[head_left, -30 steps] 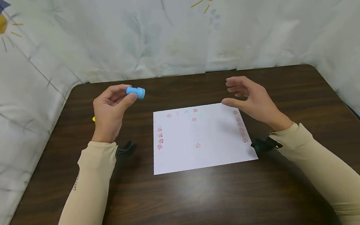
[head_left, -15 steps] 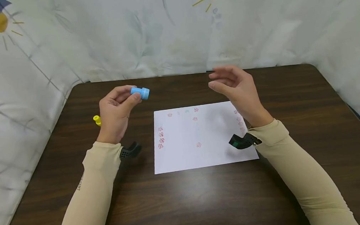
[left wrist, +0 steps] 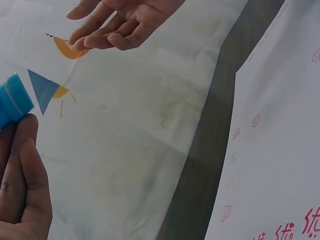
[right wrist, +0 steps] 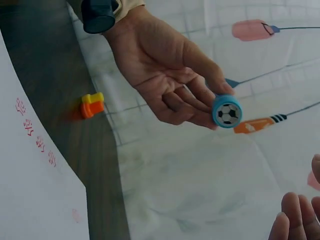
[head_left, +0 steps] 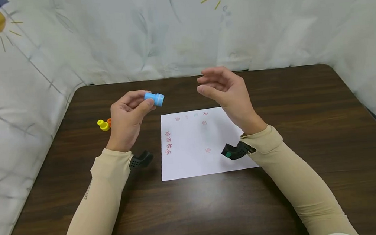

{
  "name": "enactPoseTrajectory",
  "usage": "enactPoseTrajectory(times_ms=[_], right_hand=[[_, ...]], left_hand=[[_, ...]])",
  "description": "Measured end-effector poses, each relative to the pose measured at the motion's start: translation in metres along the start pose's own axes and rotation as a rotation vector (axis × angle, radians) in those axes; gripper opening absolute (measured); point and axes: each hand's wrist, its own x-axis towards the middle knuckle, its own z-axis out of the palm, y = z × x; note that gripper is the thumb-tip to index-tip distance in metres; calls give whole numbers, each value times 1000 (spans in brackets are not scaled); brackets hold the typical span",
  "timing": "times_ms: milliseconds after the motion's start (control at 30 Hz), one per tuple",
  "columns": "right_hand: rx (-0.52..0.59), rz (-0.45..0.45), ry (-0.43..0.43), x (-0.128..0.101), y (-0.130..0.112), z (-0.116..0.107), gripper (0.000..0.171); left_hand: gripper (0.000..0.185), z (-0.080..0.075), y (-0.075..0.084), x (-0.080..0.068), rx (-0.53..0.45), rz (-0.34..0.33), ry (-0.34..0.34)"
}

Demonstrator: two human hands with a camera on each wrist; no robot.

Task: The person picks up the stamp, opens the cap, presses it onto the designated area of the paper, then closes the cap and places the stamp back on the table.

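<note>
Above the counter [head_left: 307, 96] we've slid our empty, loose-fingered right hand [head_left: 227, 91] left twd the blue stamp [head_left: 154, 98] pinched in our left hand [head_left: 127, 117], so prob a handoff or cap-pull imo.

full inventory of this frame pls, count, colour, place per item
blue stamp: 1, blue with a football face, pinched in left hand above the table
yellow stamp: 1, yellow, table left
orange stamp: 1, orange, touching the yellow one
paper: 1, white with red prints, table centre
table: 1, dark brown wood
backdrop cloth: 1, white, printed, behind the table
left hand: 1, holds blue stamp
right hand: 1, open, raised over paper's far edge
</note>
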Motion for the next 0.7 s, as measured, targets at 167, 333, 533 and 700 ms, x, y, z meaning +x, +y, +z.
enactPoseTrajectory(times_ms=[167,333,533,700], right_hand=[[-46,8,-33,-4,2,12,35],[-81,23,-71,-8,8,19,36],[-141,4,-121,-13,18,25,36],[-158,-3,-157,-14,23,27,38]], left_hand=[[19,7,1,-3,10,-20,-10],[20,10,0,-7,23,-42,-17],[20,12,-5,-10,62,-67,-37],[20,15,-5,-11,113,-84,-66]])
